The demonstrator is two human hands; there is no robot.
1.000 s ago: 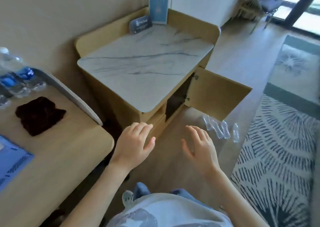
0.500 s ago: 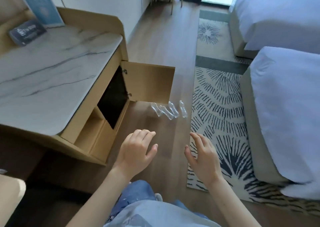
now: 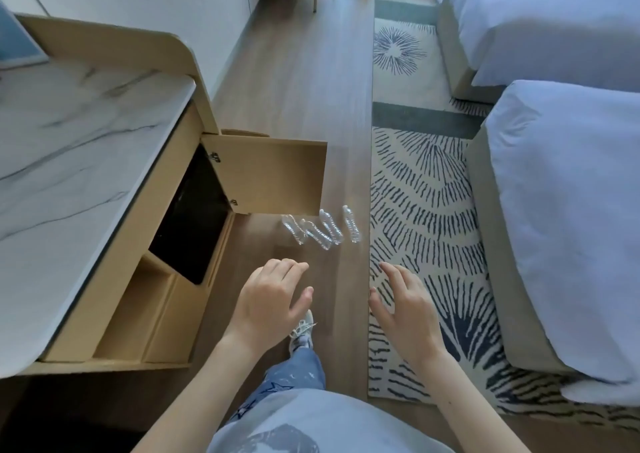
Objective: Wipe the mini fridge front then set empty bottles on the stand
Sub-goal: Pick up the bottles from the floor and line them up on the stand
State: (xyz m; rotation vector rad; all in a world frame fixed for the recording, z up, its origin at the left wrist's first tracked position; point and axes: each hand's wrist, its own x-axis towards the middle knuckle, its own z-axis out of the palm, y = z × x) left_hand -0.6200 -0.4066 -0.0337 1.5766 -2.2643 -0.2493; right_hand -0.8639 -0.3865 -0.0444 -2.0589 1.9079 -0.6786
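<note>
Bare skin, both hands empty. Left hand (image 3: 272,296) palm down, fingers loosely curled, thumb out; holds nothing. Right hand (image 3: 403,305) alongside, apart from the left, fingers spread and relaxed; holds nothing. Both hover above the wooden floor (image 3: 304,106). A white shoe (image 3: 302,333) shows under the left hand. Ahead of the fingertips, four clear empty bottles (image 3: 320,229) lie on the floor, beside the rug (image 3: 426,189) edge and below the open cabinet door (image 3: 268,175). Mini fridge front (image 3: 194,217), dark, sits in the cabinet opening under the marble-topped stand (image 3: 79,134). Beds (image 3: 568,189) at right.
</note>
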